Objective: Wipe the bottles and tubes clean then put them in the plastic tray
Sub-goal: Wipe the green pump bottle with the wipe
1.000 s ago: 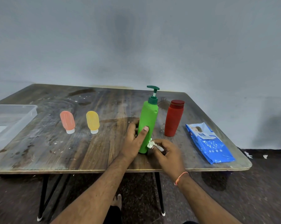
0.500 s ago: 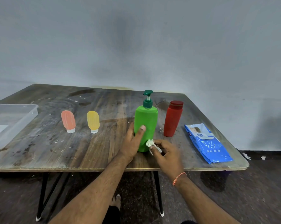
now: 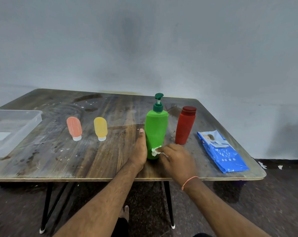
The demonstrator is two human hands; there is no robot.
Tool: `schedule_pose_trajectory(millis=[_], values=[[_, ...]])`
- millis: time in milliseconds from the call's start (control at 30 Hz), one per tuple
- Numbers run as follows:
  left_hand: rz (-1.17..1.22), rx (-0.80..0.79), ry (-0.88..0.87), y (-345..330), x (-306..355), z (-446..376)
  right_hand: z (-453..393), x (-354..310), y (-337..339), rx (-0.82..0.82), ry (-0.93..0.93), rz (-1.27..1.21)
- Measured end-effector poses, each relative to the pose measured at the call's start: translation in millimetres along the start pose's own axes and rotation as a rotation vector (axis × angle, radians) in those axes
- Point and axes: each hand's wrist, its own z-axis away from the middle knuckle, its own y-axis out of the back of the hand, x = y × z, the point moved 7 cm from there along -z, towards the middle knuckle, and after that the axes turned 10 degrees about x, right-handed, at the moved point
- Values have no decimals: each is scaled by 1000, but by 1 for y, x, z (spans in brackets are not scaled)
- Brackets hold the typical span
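A green pump bottle [image 3: 156, 129] stands upright near the table's front edge. My left hand [image 3: 139, 151] grips its left side, thumb up along the bottle. My right hand [image 3: 176, 159] pinches a small white wipe [image 3: 155, 151] against the bottle's lower front. A red bottle [image 3: 185, 125] stands just to the right. An orange tube [image 3: 74, 128] and a yellow tube [image 3: 100, 128] stand cap-down further left. The clear plastic tray [image 3: 33, 117] sits at the table's left end.
A blue pack of wet wipes [image 3: 221, 151] lies at the right end of the stained wooden table [image 3: 76, 158]. A grey wall stands close behind. Black metal legs hold the table over a dark floor, where a bare foot shows.
The green bottle has turned about its axis, its pump head now facing another way. My left thumb has slid from its front to its left side. The wipe stays low on the bottle.
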Motion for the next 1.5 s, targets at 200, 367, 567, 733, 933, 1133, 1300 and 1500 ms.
schedule_pose_trajectory(millis=[200, 367, 567, 733, 933, 1133, 1300, 1500], values=[[28, -33, -7, -1, -4, -3, -80, -16, 46, 209, 91, 30], [4, -13, -2, 1, -3, -3, -94, -19, 44, 173, 154, 64], [17, -59, 6, 0, -7, -5, -25, -31, 9, -68, 282, 29], [-39, -49, -55, 0, -8, -6, -9, -37, 7, -139, 398, 107], [41, -32, -35, -2, -4, -3, -71, -36, 37, 132, 267, 159], [37, -59, -45, -1, -8, -6, -97, -34, 44, 189, 203, 203], [50, -51, -38, 1, -10, -4, -49, -43, 16, -56, 366, 148], [86, -79, -29, -2, -9, -5, -46, -49, 8, -134, 456, 220]])
